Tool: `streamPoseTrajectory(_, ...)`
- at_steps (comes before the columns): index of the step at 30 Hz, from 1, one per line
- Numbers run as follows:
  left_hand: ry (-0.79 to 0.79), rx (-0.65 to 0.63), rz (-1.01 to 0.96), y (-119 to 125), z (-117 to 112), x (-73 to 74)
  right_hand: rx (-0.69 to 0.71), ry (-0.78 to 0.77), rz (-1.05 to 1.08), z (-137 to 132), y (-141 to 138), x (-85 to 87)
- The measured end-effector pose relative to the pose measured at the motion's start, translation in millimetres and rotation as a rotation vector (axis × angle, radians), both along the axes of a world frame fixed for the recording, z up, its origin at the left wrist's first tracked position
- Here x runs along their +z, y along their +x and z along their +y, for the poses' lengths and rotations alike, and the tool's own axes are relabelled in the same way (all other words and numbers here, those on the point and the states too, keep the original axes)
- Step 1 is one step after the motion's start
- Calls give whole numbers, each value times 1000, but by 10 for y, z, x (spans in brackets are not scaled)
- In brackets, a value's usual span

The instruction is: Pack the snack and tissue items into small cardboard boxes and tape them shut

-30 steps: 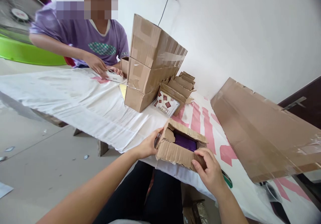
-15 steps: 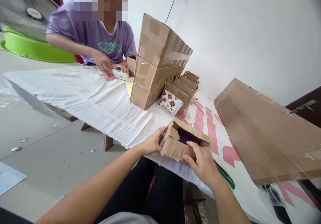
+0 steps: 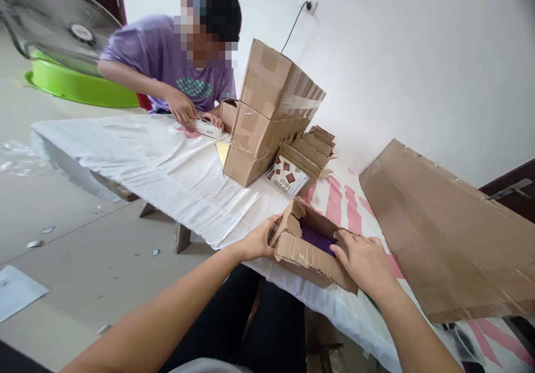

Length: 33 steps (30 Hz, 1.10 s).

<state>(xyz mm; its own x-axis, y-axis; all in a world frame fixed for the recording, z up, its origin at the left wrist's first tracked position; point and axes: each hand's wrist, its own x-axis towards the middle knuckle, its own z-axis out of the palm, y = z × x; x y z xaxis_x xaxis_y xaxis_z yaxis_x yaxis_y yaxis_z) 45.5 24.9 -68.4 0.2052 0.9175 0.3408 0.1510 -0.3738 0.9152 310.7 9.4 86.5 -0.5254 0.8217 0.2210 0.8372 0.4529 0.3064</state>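
Note:
A small brown cardboard box (image 3: 309,256) with torn, unfolded flaps lies near the table's front edge, its top open. Inside it a purple item (image 3: 318,241) shows, partly hidden by the box walls. My left hand (image 3: 262,239) is wrapped round the left end of the box, thumb at the front corner. At the right end, my right hand (image 3: 365,258) reaches over the opening. Its thumb and fingers are apart, with the tips at the inside of the box near the purple item.
Stacked cardboard boxes (image 3: 261,122) stand mid-table, beside a printed card (image 3: 288,177) and cut cardboard (image 3: 311,147). A large cardboard sheet (image 3: 443,233) leans at the right. Across the table a person in a purple shirt (image 3: 167,61) handles a white box (image 3: 208,129). A fan (image 3: 79,30) stands behind.
My right hand has moved from the front flap to the right end of the box. The front flap now hangs further outward, and more of the purple item shows. The camera view has shifted slightly.

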Motion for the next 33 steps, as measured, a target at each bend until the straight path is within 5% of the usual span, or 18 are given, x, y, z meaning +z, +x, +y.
streamPoseTrajectory(4, 6, -3, 13, -7, 1, -6, -91, -11, -5, 191, 171, -72)
streamPoseTrajectory(11, -3, -14, -8, -2, 17, -28, 43, -119, 151, 520, 125, -246)
streamPoseTrajectory(16, -25, -32, -34, -1, 0, -27, -31, -190, 517, 726, 259, -353)
streamPoseTrajectory(22, -46, -31, -60, -23, 69, -142, -234, 35, 800, 886, 633, -553)
streamPoseTrajectory(27, -50, -27, -57, -15, 73, -181, 13, 311, 561, 764, 739, -600)
streamPoseTrajectory(30, -48, -35, -74, 11, 50, -150, 159, 187, 564, 719, 659, -541)
streamPoseTrajectory(33, -52, -71, -46, -15, 34, -37, 129, -74, 612, 675, 515, -462)
